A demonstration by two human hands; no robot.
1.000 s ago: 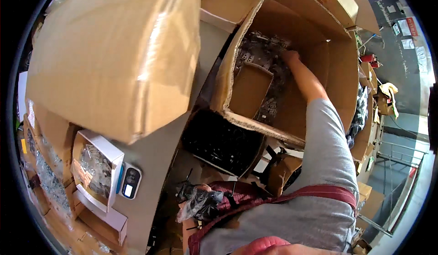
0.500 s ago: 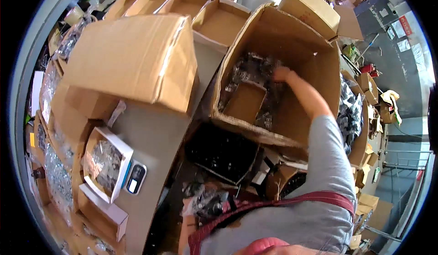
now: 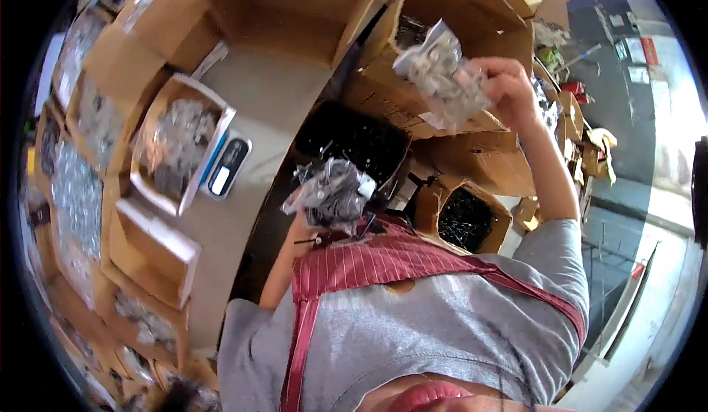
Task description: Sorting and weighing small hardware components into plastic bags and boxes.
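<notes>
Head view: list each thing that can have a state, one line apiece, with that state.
Right hand: raised, shut on a clear bag of metal parts.
Left hand: at the chest, shut on a second bag of parts.
Big cardboard box: open, flaps up.
Scale: a full box sits on it.
Small box: open, dark parts inside.

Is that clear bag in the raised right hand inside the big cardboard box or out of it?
Out. The right hand holds the clear bag up in front of the cardboard box.

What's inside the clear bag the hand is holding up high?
The clear bag in the right hand is stuffed with small silvery metal parts. What kind cannot be told; those in the middle are covered by the outer ones.
</notes>
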